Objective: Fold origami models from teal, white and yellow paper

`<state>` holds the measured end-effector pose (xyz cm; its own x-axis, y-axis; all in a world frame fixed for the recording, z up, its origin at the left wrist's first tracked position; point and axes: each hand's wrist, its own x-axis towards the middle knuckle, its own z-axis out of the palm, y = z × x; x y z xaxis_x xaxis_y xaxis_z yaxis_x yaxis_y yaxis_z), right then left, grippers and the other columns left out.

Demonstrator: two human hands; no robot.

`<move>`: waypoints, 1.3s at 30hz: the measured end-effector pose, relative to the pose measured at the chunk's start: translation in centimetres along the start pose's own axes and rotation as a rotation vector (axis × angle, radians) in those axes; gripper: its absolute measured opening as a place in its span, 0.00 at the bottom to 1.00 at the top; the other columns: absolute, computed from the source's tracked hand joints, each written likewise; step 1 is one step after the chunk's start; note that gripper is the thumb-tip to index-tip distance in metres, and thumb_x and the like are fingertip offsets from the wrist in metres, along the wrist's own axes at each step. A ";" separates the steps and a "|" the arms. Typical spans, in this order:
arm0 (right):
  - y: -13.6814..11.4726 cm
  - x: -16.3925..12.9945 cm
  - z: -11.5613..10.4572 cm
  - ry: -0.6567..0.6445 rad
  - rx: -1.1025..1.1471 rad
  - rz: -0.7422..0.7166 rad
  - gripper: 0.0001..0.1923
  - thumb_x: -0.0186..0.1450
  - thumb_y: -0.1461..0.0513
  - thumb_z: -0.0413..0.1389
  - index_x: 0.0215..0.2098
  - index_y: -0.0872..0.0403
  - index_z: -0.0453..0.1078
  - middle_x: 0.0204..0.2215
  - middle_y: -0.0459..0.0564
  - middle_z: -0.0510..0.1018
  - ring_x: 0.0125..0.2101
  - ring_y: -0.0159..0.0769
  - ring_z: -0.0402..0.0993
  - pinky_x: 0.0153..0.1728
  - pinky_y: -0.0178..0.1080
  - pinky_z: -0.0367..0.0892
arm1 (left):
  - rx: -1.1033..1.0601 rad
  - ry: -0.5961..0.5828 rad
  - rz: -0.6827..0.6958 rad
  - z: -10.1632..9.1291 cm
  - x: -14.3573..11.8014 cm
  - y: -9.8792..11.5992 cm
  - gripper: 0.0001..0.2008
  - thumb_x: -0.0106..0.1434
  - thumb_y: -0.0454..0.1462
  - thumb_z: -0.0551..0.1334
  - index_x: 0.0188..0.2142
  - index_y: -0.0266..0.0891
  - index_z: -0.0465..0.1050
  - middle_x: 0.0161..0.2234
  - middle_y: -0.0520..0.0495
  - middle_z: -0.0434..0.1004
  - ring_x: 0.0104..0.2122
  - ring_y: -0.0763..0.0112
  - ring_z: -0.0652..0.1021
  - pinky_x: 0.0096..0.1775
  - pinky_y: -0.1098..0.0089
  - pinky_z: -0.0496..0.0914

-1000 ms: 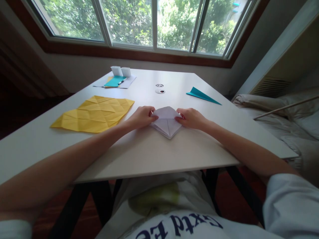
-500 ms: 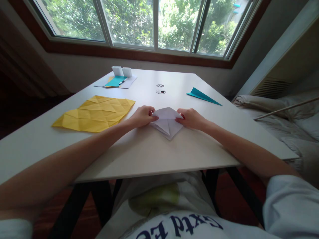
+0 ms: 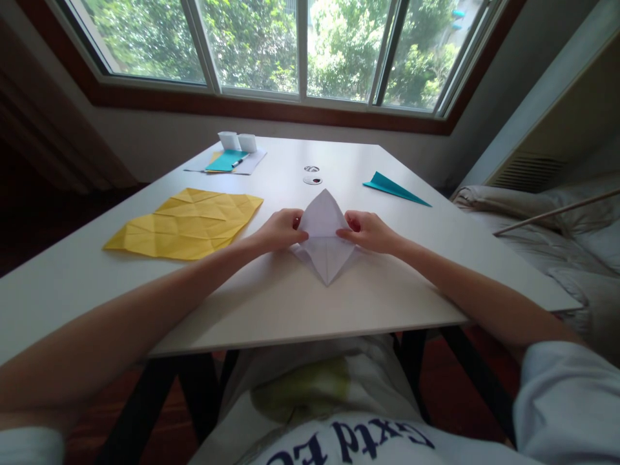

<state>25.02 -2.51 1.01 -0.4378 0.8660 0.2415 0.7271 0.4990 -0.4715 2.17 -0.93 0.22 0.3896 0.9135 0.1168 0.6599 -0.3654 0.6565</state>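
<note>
1. You are sitting at a white worktop (image 3: pixel 271 303) that is filling the middle of the view, under a wide window (image 3: pixel 300 45), with a bed (image 3: pixel 547 239) lying off to your right.
2. A creased yellow sheet (image 3: pixel 186 221) is lying flat on the worktop, to the left of your left hand (image 3: pixel 278 230) and well apart from it.
3. You are holding a folded white paper (image 3: pixel 323 242) near the worktop's middle, between both hands; its lower point is resting on the worktop and aiming at you, while its upper flap is standing up to a peak.
4. Your left hand's fingers (image 3: pixel 296 223) are closing in a pinch on the paper's left edge.
5. Your right hand (image 3: pixel 369 231) is mirroring that, its fingers (image 3: pixel 349 223) pinching the paper's right edge.
6. A teal folded paper (image 3: pixel 393 186) is lying far right on the worktop, well apart from your hands.
7. At the far left corner a teal card (image 3: pixel 224 161) is sitting on a white sheet, with two small white cups (image 3: pixel 237 141) just behind it.
8. A small round grommet (image 3: pixel 312 179) is showing in the worktop beyond the white paper.
</note>
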 end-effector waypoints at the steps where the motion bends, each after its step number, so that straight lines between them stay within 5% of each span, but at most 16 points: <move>1: 0.0 0.0 0.0 -0.005 0.010 -0.003 0.14 0.58 0.54 0.53 0.23 0.54 0.59 0.19 0.41 0.64 0.21 0.27 0.57 0.23 0.32 0.51 | -0.004 -0.004 0.010 0.1 0.0 0.0 0.08 0.47 0.37 0.60 0.29 0.37 0.69 0.26 0.52 0.71 0.27 0.71 0.71 0.26 0.74 0.61; 7: 0.0 -0.1 0.2 -0.032 0.057 0.006 0.19 0.57 0.47 0.54 0.26 0.55 0.64 0.20 0.42 0.68 0.20 0.26 0.59 0.22 0.32 0.51 | 0.002 0.009 0.039 0.3 -0.3 0.7 0.16 0.50 0.48 0.62 0.23 0.37 0.66 0.21 0.52 0.66 0.21 0.76 0.65 0.22 0.75 0.57; 11: -0.1 -0.1 0.1 -0.057 0.084 0.020 0.23 0.57 0.44 0.53 0.28 0.56 0.67 0.21 0.44 0.72 0.20 0.27 0.62 0.22 0.31 0.53 | -0.049 -0.049 -0.015 0.2 -0.7 1.3 0.22 0.53 0.54 0.59 0.29 0.36 0.71 0.22 0.49 0.72 0.19 0.76 0.67 0.21 0.75 0.57; 17: 0.0 0.0 0.3 -0.121 0.118 0.044 0.19 0.64 0.51 0.47 0.33 0.55 0.73 0.24 0.47 0.76 0.25 0.28 0.69 0.27 0.32 0.59 | 0.034 -0.085 0.017 0.2 -0.6 1.3 0.20 0.57 0.50 0.56 0.28 0.36 0.76 0.22 0.49 0.75 0.19 0.76 0.67 0.22 0.74 0.58; 21: 0.4 -0.1 0.5 -0.115 0.009 -0.055 0.10 0.61 0.60 0.53 0.36 0.53 0.75 0.26 0.46 0.76 0.26 0.28 0.69 0.30 0.31 0.61 | 0.194 -0.088 0.138 0.3 -0.5 0.9 0.14 0.55 0.43 0.59 0.35 0.39 0.78 0.26 0.50 0.76 0.24 0.73 0.71 0.28 0.74 0.62; 26: 0.6 -0.3 0.5 -0.106 -0.114 -0.180 0.10 0.60 0.60 0.54 0.39 0.51 0.75 0.37 0.50 0.76 0.29 0.29 0.69 0.32 0.33 0.62 | 0.400 -0.048 0.284 0.6 -0.7 0.7 0.13 0.58 0.41 0.57 0.38 0.42 0.77 0.39 0.45 0.76 0.34 0.66 0.74 0.36 0.70 0.66; 32: 1.3 0.0 0.7 -0.146 -0.172 -0.317 0.18 0.62 0.55 0.54 0.48 0.53 0.71 0.45 0.54 0.75 0.45 0.41 0.68 0.48 0.44 0.61 | 0.539 -0.116 0.382 0.7 -0.8 0.5 0.18 0.63 0.41 0.52 0.47 0.37 0.73 0.47 0.43 0.74 0.48 0.58 0.70 0.49 0.63 0.64; 39: 2.0 0.5 0.9 -0.240 -0.193 -0.292 0.31 0.61 0.46 0.51 0.58 0.52 0.62 0.55 0.52 0.69 0.55 0.49 0.58 0.53 0.49 0.57 | 0.602 -0.226 0.331 0.3 -0.2 0.1 0.28 0.64 0.49 0.49 0.58 0.36 0.60 0.57 0.41 0.64 0.56 0.57 0.63 0.54 0.61 0.59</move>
<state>25.78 -1.10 -0.62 -0.7340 0.6672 0.1265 0.6302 0.7387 -0.2393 2.35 -1.14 0.01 0.7108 0.7023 0.0392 0.6983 -0.7112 0.0811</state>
